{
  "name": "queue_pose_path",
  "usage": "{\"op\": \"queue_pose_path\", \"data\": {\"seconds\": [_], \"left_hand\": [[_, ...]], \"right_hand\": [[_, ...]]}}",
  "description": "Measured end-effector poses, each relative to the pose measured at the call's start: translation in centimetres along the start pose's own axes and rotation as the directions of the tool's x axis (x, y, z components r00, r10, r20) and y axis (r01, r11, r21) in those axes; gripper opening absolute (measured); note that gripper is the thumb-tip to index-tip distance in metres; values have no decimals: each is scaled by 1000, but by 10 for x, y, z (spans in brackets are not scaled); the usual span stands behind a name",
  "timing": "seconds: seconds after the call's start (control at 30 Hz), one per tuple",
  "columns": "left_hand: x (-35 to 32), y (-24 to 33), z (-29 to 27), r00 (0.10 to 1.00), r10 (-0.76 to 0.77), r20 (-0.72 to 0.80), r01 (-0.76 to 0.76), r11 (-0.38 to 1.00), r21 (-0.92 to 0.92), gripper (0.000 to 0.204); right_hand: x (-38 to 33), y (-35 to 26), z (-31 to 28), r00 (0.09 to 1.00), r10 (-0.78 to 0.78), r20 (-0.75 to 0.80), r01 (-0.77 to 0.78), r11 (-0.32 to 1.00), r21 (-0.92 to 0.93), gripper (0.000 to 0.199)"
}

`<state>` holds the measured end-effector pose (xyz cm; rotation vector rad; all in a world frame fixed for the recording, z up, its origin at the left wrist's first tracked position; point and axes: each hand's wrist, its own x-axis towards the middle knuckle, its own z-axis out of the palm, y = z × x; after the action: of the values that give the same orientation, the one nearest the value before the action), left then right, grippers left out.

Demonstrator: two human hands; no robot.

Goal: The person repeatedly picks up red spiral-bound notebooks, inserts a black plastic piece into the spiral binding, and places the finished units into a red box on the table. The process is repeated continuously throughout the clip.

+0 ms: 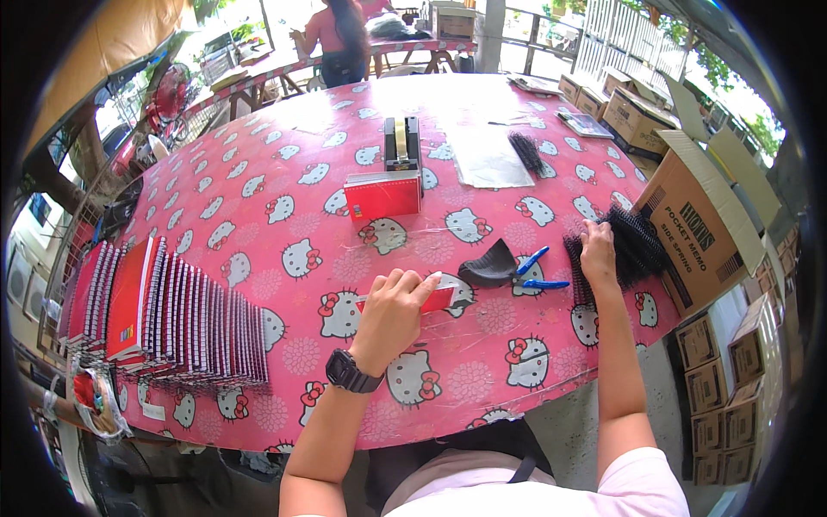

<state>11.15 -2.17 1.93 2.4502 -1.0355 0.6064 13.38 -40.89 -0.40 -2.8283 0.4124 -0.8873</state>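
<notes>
My left hand [392, 312], with a dark watch on its wrist, is closed over a small red notebook [442, 299] low above the table. Most of that notebook is hidden beneath my fingers. My right hand [600, 252] reaches to a heap of black spiral binding coils [639, 250] at the right edge, its fingers pinched on coils there. Between my hands lie a pair of blue-handled pliers [543, 283] and a curved black piece [491, 265]. Farther off, a short stack of red notebooks [383, 196] sits before a black tape dispenser [402, 145].
A long row of spiral-bound red notebooks [194, 314] fills the table's left side. An open cardboard box [698, 224] stands beyond the coils. White sheets [487, 155] and another black coil bundle [525, 155] lie farther back. Stacked boxes [724, 405] stand at right; a person [336, 39] is at another table.
</notes>
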Motion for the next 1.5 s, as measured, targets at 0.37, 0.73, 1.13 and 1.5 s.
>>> {"op": "queue_pose_path", "data": {"seconds": [0.37,0.73,1.13,1.5], "left_hand": [[-6,-4,11,992,38,-117,-30,997,69,33],[-13,-1,12,990,-13,-141,15,1000,11,20],[-9,-3,9,989,21,-149,-33,996,-80,9],[-13,1,9,987,-11,-163,-5,995,-95,10]], "right_hand": [[-73,-191,1,938,-311,149,215,866,452,31],[-58,-168,-37,777,-453,437,-147,544,826,19],[-62,-165,-33,776,-579,251,71,476,877,22],[-66,-158,-36,699,-603,384,-164,388,907,20]]}}
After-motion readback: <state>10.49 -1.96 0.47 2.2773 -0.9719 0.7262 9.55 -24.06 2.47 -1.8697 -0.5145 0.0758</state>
